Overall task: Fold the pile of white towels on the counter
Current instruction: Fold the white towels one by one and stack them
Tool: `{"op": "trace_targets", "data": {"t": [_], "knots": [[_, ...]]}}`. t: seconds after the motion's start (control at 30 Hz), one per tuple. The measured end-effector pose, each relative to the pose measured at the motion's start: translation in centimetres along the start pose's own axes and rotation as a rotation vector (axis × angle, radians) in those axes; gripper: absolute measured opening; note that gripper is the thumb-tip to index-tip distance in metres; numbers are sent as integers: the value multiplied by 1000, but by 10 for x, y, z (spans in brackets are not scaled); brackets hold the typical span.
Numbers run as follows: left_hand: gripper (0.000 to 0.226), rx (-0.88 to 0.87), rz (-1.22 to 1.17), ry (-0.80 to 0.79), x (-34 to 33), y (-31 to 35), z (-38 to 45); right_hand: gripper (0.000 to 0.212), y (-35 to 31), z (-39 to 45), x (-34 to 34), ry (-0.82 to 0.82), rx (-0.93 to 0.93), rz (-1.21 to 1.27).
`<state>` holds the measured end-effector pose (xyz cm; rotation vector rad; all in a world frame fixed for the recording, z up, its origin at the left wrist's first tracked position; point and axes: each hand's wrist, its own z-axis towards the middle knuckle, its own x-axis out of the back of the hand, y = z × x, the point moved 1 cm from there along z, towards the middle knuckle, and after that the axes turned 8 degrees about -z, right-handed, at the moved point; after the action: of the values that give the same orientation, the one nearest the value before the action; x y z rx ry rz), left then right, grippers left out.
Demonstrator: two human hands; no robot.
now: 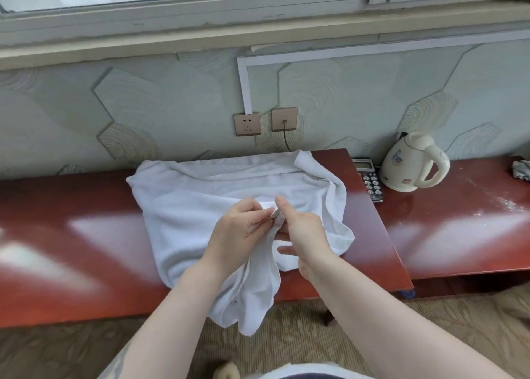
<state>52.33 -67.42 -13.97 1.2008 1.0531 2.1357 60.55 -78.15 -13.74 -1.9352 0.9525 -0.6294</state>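
Observation:
A rumpled white towel (200, 206) lies spread over the red-brown counter (71, 235), with part of it hanging over the front edge toward the floor. My left hand (238, 232) and my right hand (304, 229) meet above the middle of the towel. Both pinch the same small bunch of white cloth between thumb and fingers. A strip of towel hangs down from that pinch between my forearms. I cannot tell whether one towel or more lies in the heap.
A cream electric kettle (413, 163) stands at the back right, with a keypad telephone (370, 180) beside it. A crumpled grey rag (522, 170) lies at the far right. Two wall sockets (265, 122) sit behind the towel, a cable running down from one.

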Motion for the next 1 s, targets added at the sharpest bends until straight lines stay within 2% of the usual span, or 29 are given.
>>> {"op": "trace_targets", "data": {"t": [0.07, 0.17, 0.27, 0.4, 0.5, 0.57, 0.77, 0.87, 0.93, 0.97, 1.0], "knots": [[10, -33, 80, 49, -2, 4, -3, 39, 0, 2, -1, -9, 4, -26], [10, -57, 147, 168, -7, 11, -6, 27, 0, 5, -3, -46, -78, 42], [22, -35, 230, 317, -9, 8, -17, 18, -4, 6, -6, -83, -99, 78], [36, 120, 294, 561, -11, -11, -37, 17, -22, 3, -15, -108, -47, 156], [43, 346, 328, 751, -6, -27, -63, 17, -43, 1, -15, -135, -4, 236], [45, 486, 329, 814, -3, -36, -85, 16, -55, 1, -13, -141, 34, 252], [46, 734, 301, 936, -13, -48, -128, 12, -75, 4, -11, -86, 47, 319], [32, 817, 250, 973, -19, -49, -142, 10, -86, 6, -14, -79, 101, 324], [25, 916, 107, 1052, -21, -48, -145, 11, -90, 7, -17, -87, 136, 313], [21, 1028, -99, 1178, -19, -48, -144, 11, -91, 7, -17, -84, 149, 308], [16, 1144, -434, 1331, -15, -48, -143, 12, -90, 8, -17, -77, 162, 298]]}}
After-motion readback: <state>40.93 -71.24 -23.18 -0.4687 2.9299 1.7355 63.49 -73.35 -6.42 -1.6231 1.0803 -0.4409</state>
